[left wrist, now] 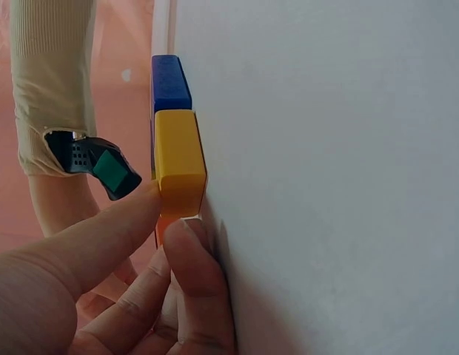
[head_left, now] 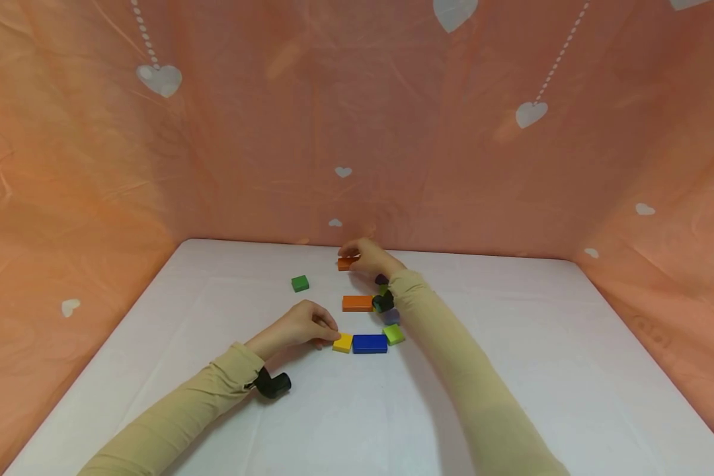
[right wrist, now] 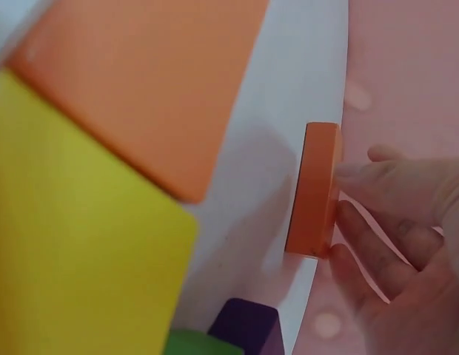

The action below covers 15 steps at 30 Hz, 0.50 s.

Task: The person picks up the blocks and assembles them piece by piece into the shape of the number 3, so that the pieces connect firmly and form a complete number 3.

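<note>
In the head view my left hand is at a yellow block. The left wrist view shows its thumb against one edge of this yellow block and a curled finger at the neighbouring edge. Touching the yellow block's right side is a long blue block. Farther back, my right hand holds an orange block near the table's far edge. Its thumb and fingertips meet one long side of the orange block in the right wrist view; their far contact is hidden.
Another orange block lies between the hands, partly behind a black wrist camera. A light green block sits right of the blue one, with a purple block behind it. Off to the left is a dark green block.
</note>
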Motion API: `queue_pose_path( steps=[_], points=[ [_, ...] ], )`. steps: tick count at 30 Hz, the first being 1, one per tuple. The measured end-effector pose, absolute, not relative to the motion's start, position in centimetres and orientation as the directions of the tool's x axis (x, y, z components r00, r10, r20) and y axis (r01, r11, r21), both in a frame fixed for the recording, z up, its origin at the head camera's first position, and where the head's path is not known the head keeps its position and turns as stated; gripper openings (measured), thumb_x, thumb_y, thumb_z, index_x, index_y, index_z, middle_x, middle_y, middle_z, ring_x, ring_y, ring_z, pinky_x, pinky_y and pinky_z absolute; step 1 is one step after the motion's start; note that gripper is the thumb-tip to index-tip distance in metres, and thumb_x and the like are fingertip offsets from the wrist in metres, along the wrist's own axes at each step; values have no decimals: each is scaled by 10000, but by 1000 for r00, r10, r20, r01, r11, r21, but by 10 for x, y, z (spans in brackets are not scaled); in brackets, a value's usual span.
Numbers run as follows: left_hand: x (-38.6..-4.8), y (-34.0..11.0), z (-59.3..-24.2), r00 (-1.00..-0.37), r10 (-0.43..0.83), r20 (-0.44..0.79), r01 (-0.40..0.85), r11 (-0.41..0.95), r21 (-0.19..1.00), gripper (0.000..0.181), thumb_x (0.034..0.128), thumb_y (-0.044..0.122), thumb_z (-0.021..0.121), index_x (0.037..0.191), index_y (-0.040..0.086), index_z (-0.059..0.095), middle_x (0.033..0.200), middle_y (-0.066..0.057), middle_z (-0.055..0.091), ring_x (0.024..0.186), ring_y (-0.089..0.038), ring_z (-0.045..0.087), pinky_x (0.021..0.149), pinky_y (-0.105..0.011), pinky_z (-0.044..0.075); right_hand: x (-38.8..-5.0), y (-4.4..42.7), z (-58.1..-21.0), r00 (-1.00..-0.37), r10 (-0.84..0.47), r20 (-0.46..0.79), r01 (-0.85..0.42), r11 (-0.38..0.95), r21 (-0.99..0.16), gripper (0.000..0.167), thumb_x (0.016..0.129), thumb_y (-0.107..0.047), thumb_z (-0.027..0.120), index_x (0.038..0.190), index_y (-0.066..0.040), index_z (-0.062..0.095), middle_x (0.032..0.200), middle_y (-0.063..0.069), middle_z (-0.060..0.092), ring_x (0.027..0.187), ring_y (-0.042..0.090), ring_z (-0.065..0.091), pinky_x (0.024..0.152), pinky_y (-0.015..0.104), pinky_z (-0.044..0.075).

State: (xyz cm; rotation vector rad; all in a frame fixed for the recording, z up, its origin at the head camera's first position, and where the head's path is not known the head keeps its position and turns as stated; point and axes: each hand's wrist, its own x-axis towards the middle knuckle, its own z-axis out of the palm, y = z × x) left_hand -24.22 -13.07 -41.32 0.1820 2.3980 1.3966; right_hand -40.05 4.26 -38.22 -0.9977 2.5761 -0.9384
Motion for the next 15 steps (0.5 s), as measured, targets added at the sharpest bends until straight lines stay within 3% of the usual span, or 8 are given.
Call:
queue_pose_path(
  steps=[6, 15],
  points=[
    [-242, -130, -413, -927, 285, -246, -73, 505, 860, 129, 822, 131, 761, 886, 29, 714, 747, -48, 657, 603, -151, 575, 583, -267, 527, -401, 44, -381, -751, -659, 29, -535, 582, -612, 385, 794, 143, 639, 1171, 67, 620, 1155, 190, 623, 1110, 307, 554, 980, 344, 423],
    [-243, -129, -414, -926, 273, -260, -91, 507, 857, 128, 819, 137, 765, 878, 35, 716, 749, -49, 657, 607, -154, 575, 584, -265, 528, -406, 45, -386, -758, -652, -11, -502, 594, -628, 400, 778, 148, 670, 1163, 54, 624, 1126, 193, 622, 1045, 314, 578, 866, 322, 495]
  ],
)
